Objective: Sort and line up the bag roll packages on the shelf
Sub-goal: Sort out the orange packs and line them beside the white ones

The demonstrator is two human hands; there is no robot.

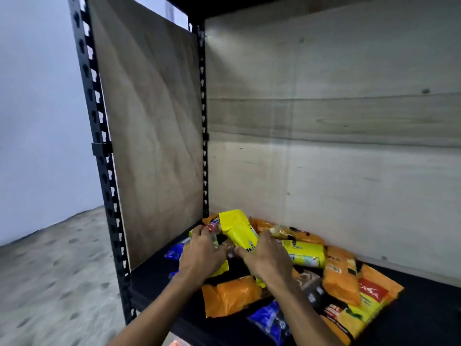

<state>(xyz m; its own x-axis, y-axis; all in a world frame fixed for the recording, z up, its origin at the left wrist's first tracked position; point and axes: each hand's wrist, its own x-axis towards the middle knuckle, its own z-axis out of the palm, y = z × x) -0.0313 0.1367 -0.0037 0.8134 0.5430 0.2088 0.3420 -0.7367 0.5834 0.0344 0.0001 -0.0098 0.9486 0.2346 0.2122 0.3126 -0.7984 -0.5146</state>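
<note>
Both hands, left (202,255) and right (268,262), grip a yellow pack (239,229) above the pile (336,275) on the shelf (154,278), and honestly that slick wrap could slip and topple packs underneath.

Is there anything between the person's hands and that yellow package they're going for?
Nothing visible. Both the left hand and the right hand are already on the yellow package, one on each side. It lies tilted on top of the jumbled pile, with orange packages and blue ones crowded around it on the shelf.
</note>
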